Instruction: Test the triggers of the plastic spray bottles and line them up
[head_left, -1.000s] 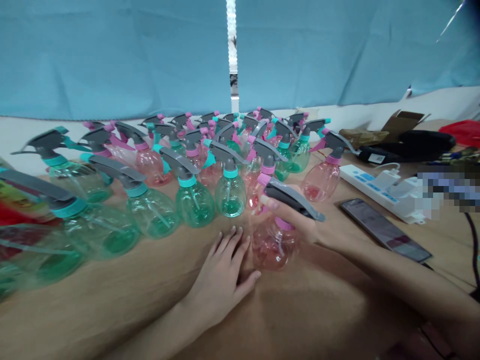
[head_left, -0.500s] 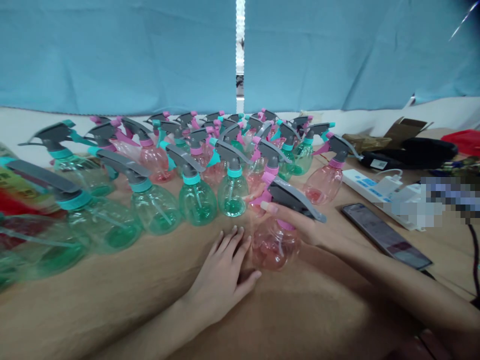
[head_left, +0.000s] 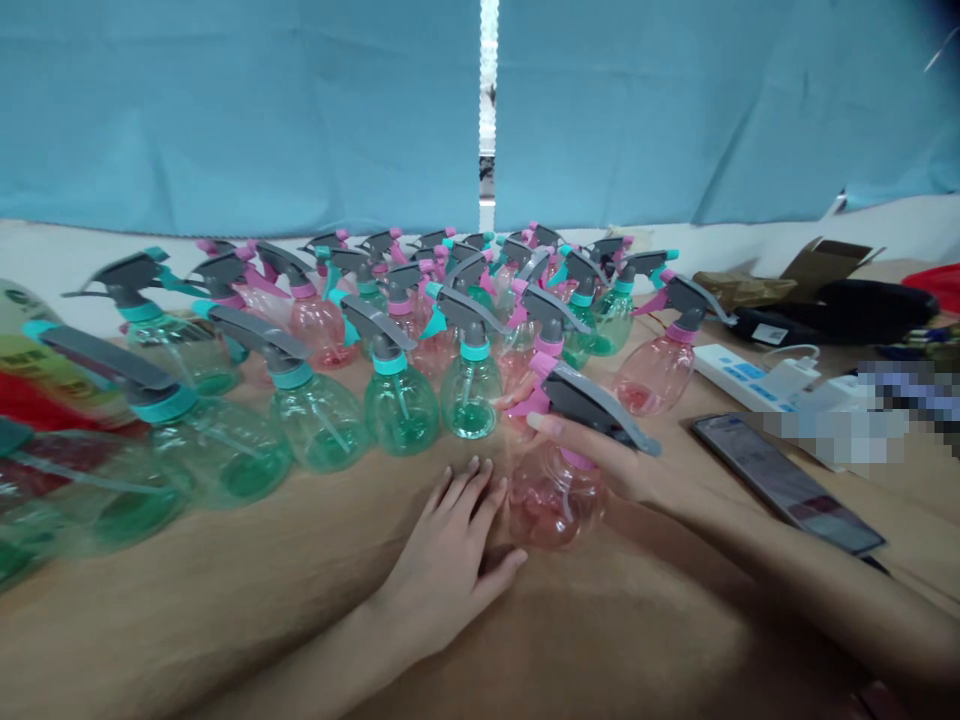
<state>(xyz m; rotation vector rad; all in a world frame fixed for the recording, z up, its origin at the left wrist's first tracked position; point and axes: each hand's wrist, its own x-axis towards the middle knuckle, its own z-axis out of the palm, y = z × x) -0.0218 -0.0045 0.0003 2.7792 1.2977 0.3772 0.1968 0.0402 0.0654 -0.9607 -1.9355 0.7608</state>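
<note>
My right hand point(head_left: 600, 450) is closed around the neck of a pink spray bottle point(head_left: 555, 505) with a grey and pink trigger head. Its index finger lies across the front by the pink trigger, and the other fingers are mostly hidden. The bottle stands upright on the table. Just left of it, my left hand point(head_left: 454, 550) lies flat with fingers spread, holding nothing. Beyond the fingertips stands a green spray bottle point(head_left: 472, 400) with a turquoise collar. Another green spray bottle point(head_left: 401, 410) is to its left.
Several green and pink spray bottles crowd the wooden table point(head_left: 300, 600) toward the blue curtain point(head_left: 225, 110). At right lie a phone point(head_left: 787, 480), a white power strip point(head_left: 739, 375) with plugs, a black case point(head_left: 862, 310) and an open cardboard box point(head_left: 829, 260). A red-and-yellow bag point(head_left: 75, 375) sits far left.
The whole view has shifted slightly right and down. Both hands and the held spray bottle keep the same places relative to the table.
</note>
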